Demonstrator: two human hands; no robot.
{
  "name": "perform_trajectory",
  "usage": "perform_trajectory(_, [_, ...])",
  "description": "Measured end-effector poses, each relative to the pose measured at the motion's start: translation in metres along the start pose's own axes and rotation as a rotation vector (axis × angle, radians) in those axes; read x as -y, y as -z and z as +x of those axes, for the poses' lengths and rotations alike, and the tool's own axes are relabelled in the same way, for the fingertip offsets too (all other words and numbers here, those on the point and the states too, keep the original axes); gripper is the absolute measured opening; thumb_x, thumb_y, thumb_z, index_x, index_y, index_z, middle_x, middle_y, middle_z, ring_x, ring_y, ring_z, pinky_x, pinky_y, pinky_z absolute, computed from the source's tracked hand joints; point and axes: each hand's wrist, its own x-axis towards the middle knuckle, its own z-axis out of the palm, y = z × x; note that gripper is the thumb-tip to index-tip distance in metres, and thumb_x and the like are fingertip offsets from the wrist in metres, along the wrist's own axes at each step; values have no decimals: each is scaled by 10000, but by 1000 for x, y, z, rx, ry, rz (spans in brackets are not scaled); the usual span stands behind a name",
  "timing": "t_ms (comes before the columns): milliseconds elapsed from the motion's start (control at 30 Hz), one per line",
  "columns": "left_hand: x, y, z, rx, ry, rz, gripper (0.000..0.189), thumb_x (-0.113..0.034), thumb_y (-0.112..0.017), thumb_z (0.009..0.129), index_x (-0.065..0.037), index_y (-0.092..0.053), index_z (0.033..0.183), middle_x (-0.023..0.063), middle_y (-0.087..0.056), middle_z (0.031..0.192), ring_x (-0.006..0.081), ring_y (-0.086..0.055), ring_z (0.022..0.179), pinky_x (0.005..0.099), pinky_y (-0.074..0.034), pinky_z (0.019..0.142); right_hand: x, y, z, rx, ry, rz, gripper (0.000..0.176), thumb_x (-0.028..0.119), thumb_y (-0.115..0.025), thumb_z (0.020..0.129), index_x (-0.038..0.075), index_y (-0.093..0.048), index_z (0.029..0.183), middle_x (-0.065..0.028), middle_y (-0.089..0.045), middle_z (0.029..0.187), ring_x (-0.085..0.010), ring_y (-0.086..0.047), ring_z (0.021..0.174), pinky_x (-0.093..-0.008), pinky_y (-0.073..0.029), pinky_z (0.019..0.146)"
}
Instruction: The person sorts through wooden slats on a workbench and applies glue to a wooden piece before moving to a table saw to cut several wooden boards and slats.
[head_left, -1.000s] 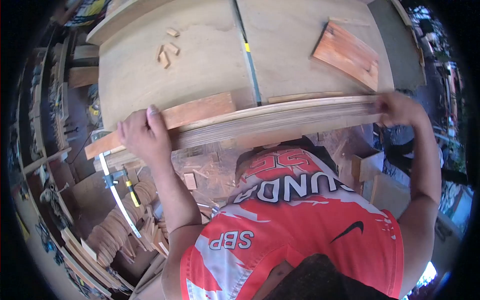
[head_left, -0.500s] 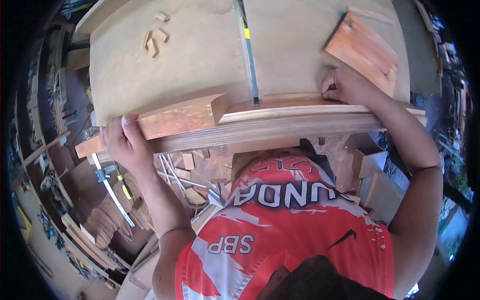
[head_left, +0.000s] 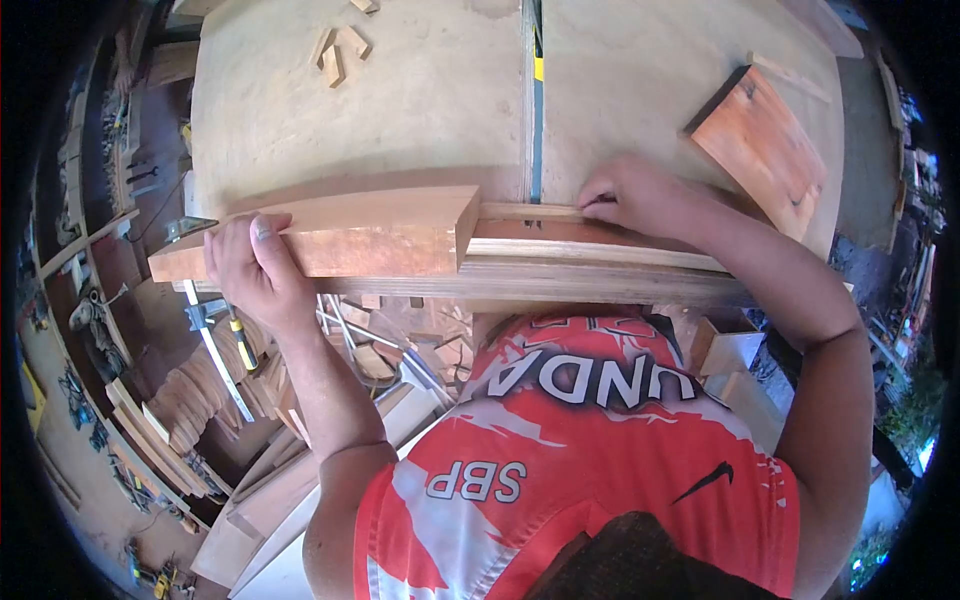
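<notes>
Table (head_left: 400,120): one, pale sheet top, filling the upper frame; one saw slot (head_left: 535,110) runs down its centre.
Thick reddish block (head_left: 380,235): one, lying along the table's near edge, left of centre, its right end just beside the slot.
Thin strip (head_left: 525,212): one, centre frame, lying across the slot's near end and touching the block's end.
Left hand (head_left: 250,270): fingers curled over the block's left end, clasping it.
Right hand (head_left: 640,195): fingertips bunched together, pinching the strip just right of the slot.
Long plank (head_left: 580,285): one, under the strip, along the near edge.
Reddish board (head_left: 765,150): one, upper right, apart from both hands.
Small offcuts (head_left: 340,50): four, upper left.
Bar clamp (head_left: 215,350): one, lower left, below the table.
Step in hand, as judged: lining up block and strip at the slot.
Next move calls for: a firm hold on both pieces, fingertips kept off the slot line.
</notes>
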Motion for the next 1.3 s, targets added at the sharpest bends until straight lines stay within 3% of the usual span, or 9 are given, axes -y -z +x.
perform_trajectory(33, [0,0,0,-4,-15,11,352,-236,-437,1007,-74,-666,793,26,-639,760,237,-609,802,483,-323,1086,0,5,-6,-51,94,6,153,101,-723,854,3,-706,970,-148,-706,952,-279,-678,869,-367,-527,779])
perform_trajectory(100, [1,0,-1,2,-6,8,353,-237,-434,1005,-75,-666,793,25,-634,758,235,-607,800,480,-322,1084,-6,31,-33,-265,-57,26,192,147,-716,893,6,-701,1023,-134,-708,1006,-272,-682,911,-362,-526,804])
perform_trajectory(167, [1,1,-2,12,1,7,354,-238,-432,1002,-76,-666,792,23,-629,755,234,-605,797,478,-321,1082,-10,69,-66,-543,-408,-11,298,175,-684,927,57,-674,1200,-170,-697,1095,-308,-686,975,-371,-536,894])
perform_trajectory(233, [-2,0,-1,1,-7,7,367,-252,-422,994,-70,-665,788,34,-626,753,239,-600,792,471,-325,1068,-104,106,-106,-826,-383,-122,496,260,-731,894,54,-595,1324,-193,-665,1185,-339,-643,1105,-408,-508,980])
perform_trajectory(300, [-3,0,-1,-2,2,-6,371,-257,-419,989,-67,-664,786,42,-630,758,244,-602,799,468,-330,1058,-133,127,-141,-703,-603,-806,730,380,-790,824,31,-511,1400,-220,-581,1330,-348,-553,1255,-440,-452,1060])
perform_trajectory(467, [0,-2,-1,-9,-24,-17,399,-269,-383,983,-70,-646,758,56,-663,778,271,-620,845,475,-341,1025,-171,117,-146,-700,-376,-541,914,495,-835,708,24,-488,1411,-215,-545,1348,-386,-505,1273,-460,-408,1087])
perform_trajectory(700, [1,-2,0,-13,-43,3,419,-272,-350,983,-72,-642,761,54,-665,770,267,-626,851,464,-342,1031,-88,78,-67,-694,-146,-637,977,606,-819,596,39,-530,1338,-181,-576,1200,-387,-538,1120,-486,-429,994])
perform_trajectory(1233, [11,0,-3,3,-68,26,343,-245,-473,1002,-45,-666,801,113,-621,763,315,-569,776,434,-405,926,-64,82,-51,-558,-191,-555,877,651,-778,690,44,-579,1292,-201,-591,1249,-367,-527,1228,-473,-422,1054])
perform_trajectory(1300, [7,8,-2,115,28,96,268,-208,-534,995,-21,-660,851,124,-639,804,300,-597,827,399,-433,934,-64,89,-43,-430,-380,-520,873,682,-741,721,30,-591,1283,-209,-604,1271,-381,-527,1239,-478,-424,1047])
